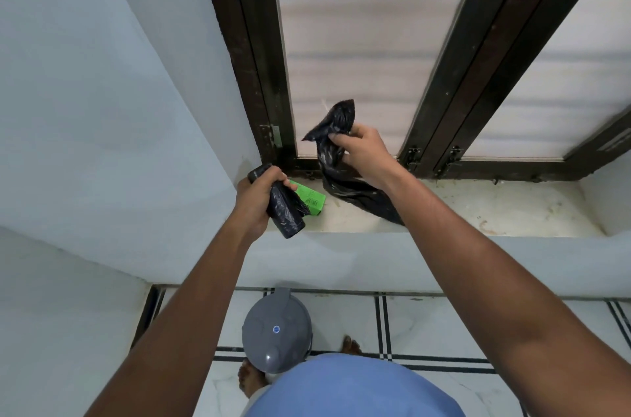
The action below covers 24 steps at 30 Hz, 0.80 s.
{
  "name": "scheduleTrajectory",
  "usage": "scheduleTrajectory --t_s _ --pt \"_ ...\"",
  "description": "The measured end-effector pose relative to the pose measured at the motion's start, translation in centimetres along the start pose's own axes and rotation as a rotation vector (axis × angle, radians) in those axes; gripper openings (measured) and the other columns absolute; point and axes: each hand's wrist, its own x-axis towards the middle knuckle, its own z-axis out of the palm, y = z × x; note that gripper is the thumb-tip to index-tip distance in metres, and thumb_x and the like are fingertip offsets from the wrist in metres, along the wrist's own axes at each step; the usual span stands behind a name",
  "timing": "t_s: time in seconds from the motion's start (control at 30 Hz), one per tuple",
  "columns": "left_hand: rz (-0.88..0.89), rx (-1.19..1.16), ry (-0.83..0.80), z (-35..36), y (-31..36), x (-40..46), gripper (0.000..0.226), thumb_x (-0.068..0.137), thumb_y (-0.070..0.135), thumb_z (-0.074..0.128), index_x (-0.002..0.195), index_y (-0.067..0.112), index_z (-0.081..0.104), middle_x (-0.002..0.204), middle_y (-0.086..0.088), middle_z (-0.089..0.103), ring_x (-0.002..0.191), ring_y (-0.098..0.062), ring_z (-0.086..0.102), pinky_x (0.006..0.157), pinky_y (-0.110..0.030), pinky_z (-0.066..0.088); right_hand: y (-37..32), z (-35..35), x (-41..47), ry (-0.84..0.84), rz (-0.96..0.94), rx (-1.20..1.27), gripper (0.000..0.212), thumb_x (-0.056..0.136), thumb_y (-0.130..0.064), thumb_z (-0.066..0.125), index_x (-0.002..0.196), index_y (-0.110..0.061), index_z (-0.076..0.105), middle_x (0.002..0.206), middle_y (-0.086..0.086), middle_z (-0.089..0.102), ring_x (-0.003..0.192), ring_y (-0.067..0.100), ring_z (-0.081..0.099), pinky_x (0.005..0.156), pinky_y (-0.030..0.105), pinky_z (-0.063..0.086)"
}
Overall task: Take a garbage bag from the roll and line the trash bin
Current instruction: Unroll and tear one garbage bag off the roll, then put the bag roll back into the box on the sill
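My left hand (256, 198) grips a black roll of garbage bags (284, 211) over the left end of the window sill. My right hand (362, 152) pinches a loose black garbage bag (336, 157) near its top; the bag hangs crumpled, its lower part lying on the sill (478, 208). Bag and roll are apart. On the floor below, between my feet, stands the grey trash bin (277, 331) with its lid closed.
A green carton (312, 198) lies on the sill just behind the roll. A dark-framed window (440, 92) rises behind the sill. A pale wall juts out at the left. The floor is white tile with black lines.
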Motion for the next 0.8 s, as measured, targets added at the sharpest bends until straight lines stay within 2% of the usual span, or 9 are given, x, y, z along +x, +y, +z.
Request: scheduleTrajectory --t_s 0.1,0.13,0.23,0.37,0.47,0.53,0.6,0.73,0.8 --pt "0.018 -0.045 -0.008 -0.1 -0.1 -0.1 0.022 0.095 0.009 0.067 0.073 0.012 0.067 0.078 -0.01 0.07 0.083 -0.025 0.068 0.095 -0.047 0.061 -1.6 1.7 1.0 0.038 -0.176 -0.008 0.007 0.109 -0.01 0.07 0.106 -0.014 0.075 0.097 0.001 0.076 0.08 0.003 0.077 0.079 0.021 0.059" --pt "0.022 -0.054 -0.006 -0.1 -0.1 -0.2 0.023 0.096 0.007 0.066 0.074 0.012 0.066 0.075 -0.008 0.07 0.082 -0.024 0.068 0.094 -0.045 0.061 -2.0 2.1 1.1 0.084 -0.247 -0.067 0.007 0.108 -0.015 0.071 0.103 -0.017 0.075 0.092 -0.004 0.072 0.071 0.0 0.071 0.072 0.018 0.055" --pt "0.023 -0.058 0.028 -0.2 -0.3 -0.2 0.019 0.096 0.006 0.066 0.077 0.011 0.066 0.075 -0.008 0.07 0.081 -0.023 0.069 0.091 -0.043 0.063 -1.1 2.2 1.8 0.224 -0.351 -0.191 0.018 0.106 -0.027 0.074 0.09 -0.029 0.067 0.071 -0.016 0.058 0.063 0.003 0.055 0.062 0.022 0.046" --pt "0.017 -0.092 0.048 -0.5 -1.0 0.1 0.017 0.093 0.005 0.068 0.076 0.008 0.066 0.076 -0.012 0.068 0.081 -0.028 0.067 0.086 -0.043 0.061 3.6 -0.2 1.4 0.301 -0.22 -0.167 0.008 0.101 -0.035 0.078 0.102 -0.034 0.07 0.102 -0.004 0.079 0.083 0.026 0.081 0.078 0.042 0.067" --pt "0.013 -0.111 0.055 -0.6 -1.8 0.2 0.018 0.093 0.004 0.068 0.076 0.009 0.067 0.074 -0.011 0.069 0.081 -0.029 0.067 0.085 -0.043 0.061 8.2 -3.2 0.0 0.309 -0.106 -0.351 0.015 0.1 -0.022 0.077 0.115 -0.023 0.076 0.108 -0.005 0.079 0.099 0.015 0.075 0.086 0.029 0.055" --pt "-0.002 -0.09 0.056 -0.4 -2.5 0.4 0.014 0.092 0.007 0.069 0.078 0.009 0.067 0.079 -0.013 0.07 0.083 -0.029 0.067 0.083 -0.042 0.062 11.6 -5.0 -0.7 0.304 -0.001 -0.516 0.022 0.101 -0.021 0.076 0.122 -0.018 0.077 0.117 0.004 0.075 0.105 0.022 0.07 0.088 0.027 0.05" --pt "-0.023 -0.071 0.043 0.3 -3.2 0.5 0.014 0.092 0.008 0.069 0.078 0.009 0.067 0.08 -0.013 0.07 0.083 -0.028 0.067 0.081 -0.041 0.062 13.8 -6.1 -1.2 0.277 0.092 -0.682 0.024 0.101 -0.027 0.076 0.123 -0.019 0.078 0.121 0.01 0.069 0.103 0.025 0.063 0.091 0.028 0.047" --pt "-0.072 -0.038 0.016 2.2 -4.1 0.9 0.009 0.091 0.011 0.07 0.084 0.008 0.067 0.085 -0.016 0.071 0.078 -0.027 0.068 0.073 -0.038 0.063 15.0 -6.0 -1.4 0.248 0.124 -0.778 0.014 0.101 -0.022 0.073 0.113 -0.015 0.074 0.102 0.003 0.073 0.1 0.032 0.072 0.08 0.035 0.053" --pt "-0.075 -0.035 -0.005 3.2 -4.5 1.0 0.01 0.092 0.01 0.069 0.083 0.008 0.066 0.083 -0.016 0.071 0.076 -0.026 0.069 0.074 -0.038 0.063 15.1 -6.0 -1.3 0.229 0.162 -0.844 0.03 0.097 -0.019 0.075 0.127 -0.016 0.071 0.118 0.009 0.073 0.108 0.033 0.071 0.089 0.041 0.06"
